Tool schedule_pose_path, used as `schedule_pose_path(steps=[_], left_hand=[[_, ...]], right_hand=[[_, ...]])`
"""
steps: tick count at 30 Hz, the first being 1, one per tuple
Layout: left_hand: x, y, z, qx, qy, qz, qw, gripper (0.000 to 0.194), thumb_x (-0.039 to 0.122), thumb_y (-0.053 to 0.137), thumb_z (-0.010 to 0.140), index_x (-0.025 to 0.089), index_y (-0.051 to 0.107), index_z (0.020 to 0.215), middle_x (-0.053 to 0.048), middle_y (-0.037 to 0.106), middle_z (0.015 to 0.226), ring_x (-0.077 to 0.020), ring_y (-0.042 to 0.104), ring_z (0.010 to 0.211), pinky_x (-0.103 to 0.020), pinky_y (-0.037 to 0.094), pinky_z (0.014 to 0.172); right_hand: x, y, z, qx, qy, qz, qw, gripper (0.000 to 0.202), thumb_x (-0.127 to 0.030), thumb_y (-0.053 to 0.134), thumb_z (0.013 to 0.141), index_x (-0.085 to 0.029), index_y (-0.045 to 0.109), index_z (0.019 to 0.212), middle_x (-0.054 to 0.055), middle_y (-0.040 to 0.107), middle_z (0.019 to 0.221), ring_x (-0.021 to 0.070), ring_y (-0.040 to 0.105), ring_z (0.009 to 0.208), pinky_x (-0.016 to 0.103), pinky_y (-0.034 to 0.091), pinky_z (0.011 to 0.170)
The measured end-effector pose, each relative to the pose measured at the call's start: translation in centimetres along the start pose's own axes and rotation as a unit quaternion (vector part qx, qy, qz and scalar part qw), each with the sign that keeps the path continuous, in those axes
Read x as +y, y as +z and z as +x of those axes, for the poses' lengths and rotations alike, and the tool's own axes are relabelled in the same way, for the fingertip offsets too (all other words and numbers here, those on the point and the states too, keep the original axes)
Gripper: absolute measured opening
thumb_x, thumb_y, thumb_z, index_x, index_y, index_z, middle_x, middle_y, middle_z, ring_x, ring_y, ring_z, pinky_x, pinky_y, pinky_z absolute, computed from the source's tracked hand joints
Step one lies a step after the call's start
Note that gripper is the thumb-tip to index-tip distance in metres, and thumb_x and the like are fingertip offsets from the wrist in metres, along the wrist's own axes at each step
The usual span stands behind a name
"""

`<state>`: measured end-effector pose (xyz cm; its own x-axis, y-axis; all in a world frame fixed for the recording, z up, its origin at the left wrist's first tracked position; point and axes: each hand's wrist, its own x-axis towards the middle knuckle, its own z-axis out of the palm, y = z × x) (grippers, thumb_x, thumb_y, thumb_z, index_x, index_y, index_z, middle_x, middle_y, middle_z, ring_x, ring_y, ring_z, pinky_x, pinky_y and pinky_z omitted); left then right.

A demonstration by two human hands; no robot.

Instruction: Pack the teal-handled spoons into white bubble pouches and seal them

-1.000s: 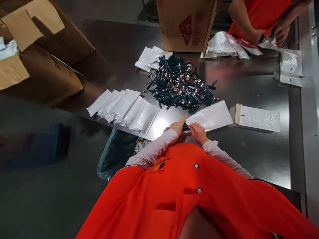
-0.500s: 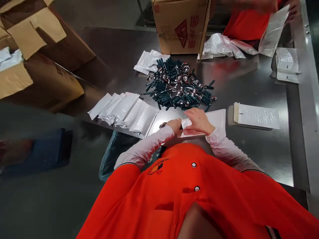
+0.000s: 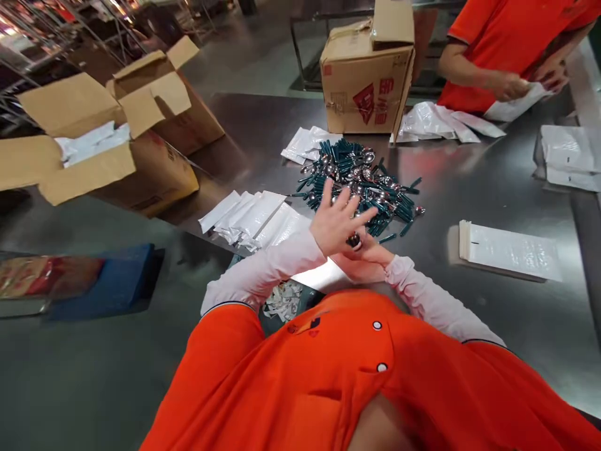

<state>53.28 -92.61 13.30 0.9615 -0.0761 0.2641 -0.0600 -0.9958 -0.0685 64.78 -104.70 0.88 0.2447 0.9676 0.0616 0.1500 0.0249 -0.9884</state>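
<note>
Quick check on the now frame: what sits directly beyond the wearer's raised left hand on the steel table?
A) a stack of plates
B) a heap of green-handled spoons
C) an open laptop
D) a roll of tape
B: the left hand, fingers spread, is raised just in front of a heap of green-handled spoons lying on the table, between the row of white pouches and the cardboard box.
</note>
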Motion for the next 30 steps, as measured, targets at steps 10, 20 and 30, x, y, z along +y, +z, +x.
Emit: schedule_pose_path(steps=[10, 20, 30], left_hand=[[-0.6, 5.6, -3.0, -0.122, 0.018, -0.365, 0.923, 0.05, 0.043, 0.04, 0.101, 0.022, 0.048, 0.146, -0.01, 0.054, 0.147, -0.0254, 0.041, 0.144, -0.047, 0.025, 0.122], [0.7, 9.0, -5.4, -0.274, -0.216, -0.425, 0.835, 0.053, 0.013, 0.06, 0.075, 0.013, 0.064, 0.128, -0.009, 0.075, 0.11, -0.0196, 0.071, 0.095, -0.024, 0.053, 0.082], [2.1, 10.1, -3.9, -0.255, -0.301, -0.308, 0.866, 0.034, 0.043, 0.082, 0.063, 0.016, 0.062, 0.06, 0.003, 0.047, 0.051, -0.0116, 0.045, 0.056, -0.026, 0.024, 0.054]], right_hand=[[1.0, 1.5, -3.7, 0.065, 0.04, 0.047, 0.996, 0.052, -0.033, 0.085, 0.057, -0.018, 0.067, 0.103, 0.006, 0.073, 0.096, 0.0242, 0.068, 0.089, 0.038, 0.055, 0.083], [2.8, 0.0, -6.4, 0.062, 0.084, 0.016, 0.994, 0.041, -0.039, 0.082, 0.062, -0.019, 0.072, 0.096, 0.004, 0.07, 0.094, 0.0238, 0.065, 0.091, 0.037, 0.052, 0.085], [3.1, -1.7, -8.4, 0.102, 0.066, 0.015, 0.992, 0.046, -0.057, 0.065, 0.083, -0.023, 0.077, 0.111, 0.008, 0.072, 0.123, 0.0304, 0.063, 0.119, 0.047, 0.048, 0.106]])
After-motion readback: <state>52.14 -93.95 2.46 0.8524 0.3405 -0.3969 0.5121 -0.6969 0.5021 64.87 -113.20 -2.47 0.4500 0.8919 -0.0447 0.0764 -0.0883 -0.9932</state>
